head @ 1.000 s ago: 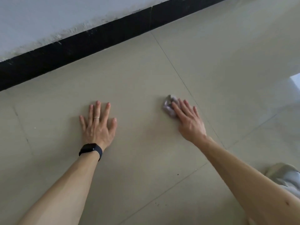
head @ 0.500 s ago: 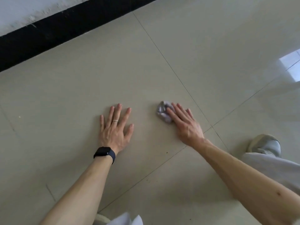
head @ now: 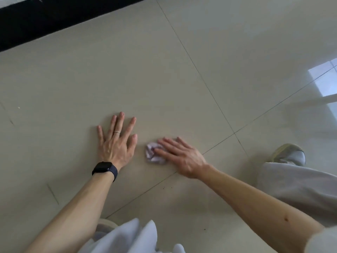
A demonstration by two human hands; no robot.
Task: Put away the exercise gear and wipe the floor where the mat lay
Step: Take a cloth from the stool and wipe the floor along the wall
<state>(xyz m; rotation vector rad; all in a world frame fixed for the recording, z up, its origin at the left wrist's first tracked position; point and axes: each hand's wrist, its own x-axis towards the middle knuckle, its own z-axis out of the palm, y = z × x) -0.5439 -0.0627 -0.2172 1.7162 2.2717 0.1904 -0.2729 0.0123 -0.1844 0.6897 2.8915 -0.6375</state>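
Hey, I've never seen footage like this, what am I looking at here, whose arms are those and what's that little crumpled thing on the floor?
There is no machine here. A person wears a camera on their head, so the one picture looks down along their own two bare arms. They crouch over a beige tiled floor. The left hand, with a black smartwatch on its wrist and a thin ring, lies flat on the tile with its fingers spread, holding nothing. The right hand presses flat fingers onto a small crumpled pale cloth or tissue, which one I cannot tell. A shoe and a grey trouser leg show at right.

Beige floor tiles (head: 164, 79), pale lilac cloth (head: 152, 155), black watch (head: 104, 168)
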